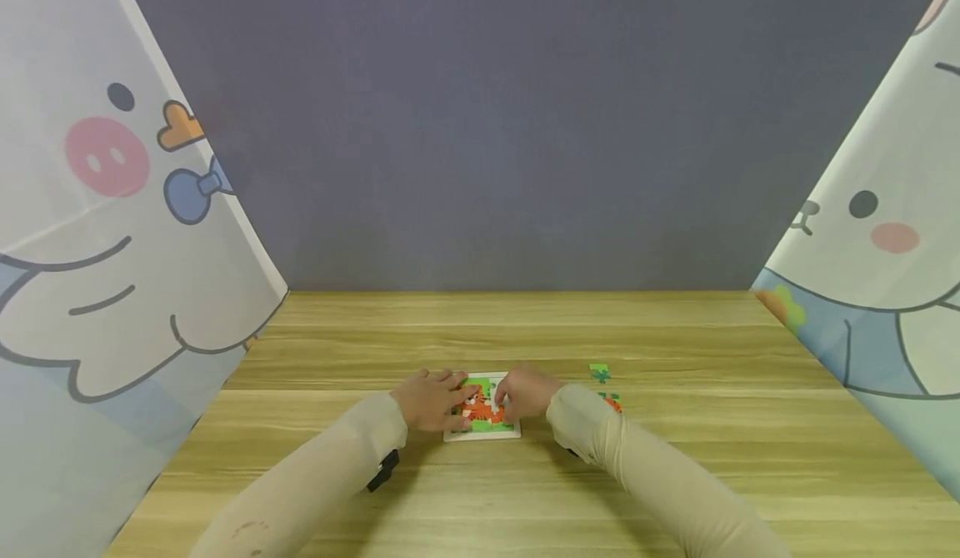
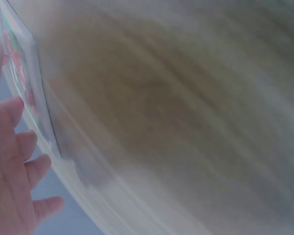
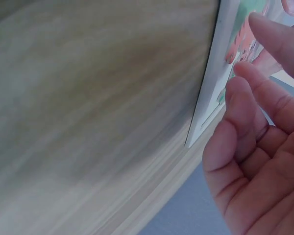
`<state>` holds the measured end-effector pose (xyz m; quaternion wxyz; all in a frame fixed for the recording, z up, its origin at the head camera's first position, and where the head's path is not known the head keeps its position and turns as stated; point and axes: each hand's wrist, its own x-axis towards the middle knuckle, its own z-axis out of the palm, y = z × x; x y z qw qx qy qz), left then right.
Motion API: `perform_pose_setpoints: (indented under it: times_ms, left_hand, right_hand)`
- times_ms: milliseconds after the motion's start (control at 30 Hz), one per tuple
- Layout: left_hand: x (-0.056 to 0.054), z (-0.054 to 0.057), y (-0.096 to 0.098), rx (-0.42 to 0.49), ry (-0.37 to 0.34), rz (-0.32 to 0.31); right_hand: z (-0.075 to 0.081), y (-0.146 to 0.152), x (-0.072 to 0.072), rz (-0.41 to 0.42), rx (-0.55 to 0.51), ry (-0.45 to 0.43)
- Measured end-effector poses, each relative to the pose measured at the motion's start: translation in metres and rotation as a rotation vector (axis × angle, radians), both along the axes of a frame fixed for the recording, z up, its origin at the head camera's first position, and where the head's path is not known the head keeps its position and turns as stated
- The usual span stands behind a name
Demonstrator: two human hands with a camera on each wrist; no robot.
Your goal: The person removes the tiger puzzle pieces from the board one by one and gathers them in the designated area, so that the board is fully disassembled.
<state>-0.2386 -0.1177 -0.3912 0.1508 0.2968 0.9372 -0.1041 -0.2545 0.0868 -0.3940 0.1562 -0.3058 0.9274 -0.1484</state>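
Observation:
A jigsaw puzzle [image 1: 481, 414] showing an orange striped animal on green lies in a white tray [image 1: 487, 436] on the wooden table. Part of the tray's white base shows at its upper right. Spread over the left side of the puzzle is my left hand [image 1: 429, 401], fingers fairly straight. My right hand [image 1: 527, 393] is at the right side, thumb and forefinger down at the puzzle. In the right wrist view the thumb [image 3: 279, 41] reaches the picture, apart from the forefinger; the other fingers curl loosely, and no piece shows between them.
A loose green puzzle piece [image 1: 600, 372] lies on the table to the right. Nearer me, another orange and green piece [image 1: 612, 402] is partly covered by the right sleeve [image 1: 592, 420]. A grey wall [image 1: 510, 141] stands behind the table, with cartoon-printed cloths on both sides.

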Motion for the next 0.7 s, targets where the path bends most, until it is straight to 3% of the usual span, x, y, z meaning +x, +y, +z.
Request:
perform_pose_setpoints:
  times_ms: [300, 700]
  left_hand:
    - [-0.0007, -0.004, 0.0034, -0.021, 0.0, 0.008]
    - [0.0002, -0.0003, 0.0033, -0.025, -0.037, 0.001]
  right_hand:
    - [-0.0046, 0.001, 0.0002, -0.005, -0.015, -0.004]
    - [-0.0058, 0.0001, -0.0024, -0.01, -0.009, -0.021]
